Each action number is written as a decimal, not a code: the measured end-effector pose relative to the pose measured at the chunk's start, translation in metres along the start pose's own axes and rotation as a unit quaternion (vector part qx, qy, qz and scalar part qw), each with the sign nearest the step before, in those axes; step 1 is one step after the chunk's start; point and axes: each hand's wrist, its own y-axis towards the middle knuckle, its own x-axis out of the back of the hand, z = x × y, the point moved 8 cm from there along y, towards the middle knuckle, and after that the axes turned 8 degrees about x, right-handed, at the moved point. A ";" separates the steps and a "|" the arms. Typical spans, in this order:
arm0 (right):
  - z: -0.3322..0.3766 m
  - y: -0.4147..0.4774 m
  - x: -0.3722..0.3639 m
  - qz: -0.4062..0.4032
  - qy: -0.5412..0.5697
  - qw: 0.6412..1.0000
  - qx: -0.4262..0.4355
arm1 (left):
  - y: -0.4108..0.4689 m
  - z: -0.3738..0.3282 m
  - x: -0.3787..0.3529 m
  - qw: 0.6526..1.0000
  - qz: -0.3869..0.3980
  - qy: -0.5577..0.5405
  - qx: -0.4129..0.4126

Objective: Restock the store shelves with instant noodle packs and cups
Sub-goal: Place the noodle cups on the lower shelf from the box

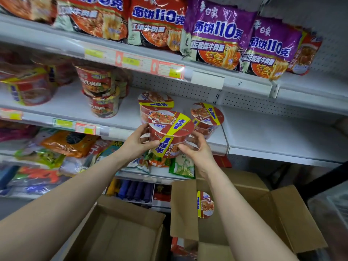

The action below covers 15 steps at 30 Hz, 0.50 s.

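A red instant noodle cup (170,133) with a yellow band across its lid hangs in front of the middle shelf's (263,136) edge. My left hand (136,143) grips its left side and my right hand (195,147) grips its right side. Two matching cups stand on that shelf: one (155,104) right behind the held cup, one (207,116) to its right. Another such cup (205,204) lies in the open cardboard box (282,210) below my right arm.
Stacked red cups (101,95) fill the middle shelf's left part. Red and purple noodle packs (216,38) line the top shelf. Mixed packets (69,146) crowd the lower shelf. A second open box (116,230) sits lower left. The middle shelf's right half is bare.
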 end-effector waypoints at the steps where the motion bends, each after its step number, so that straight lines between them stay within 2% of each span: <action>1: 0.000 0.001 -0.008 0.001 0.003 1.000 0.001 | -0.001 0.000 0.008 1.000 -0.003 0.005 -0.002; 15: -0.003 0.022 -0.063 0.020 -0.024 0.999 0.004 | 0.001 0.007 0.062 0.999 -0.022 0.026 -0.014</action>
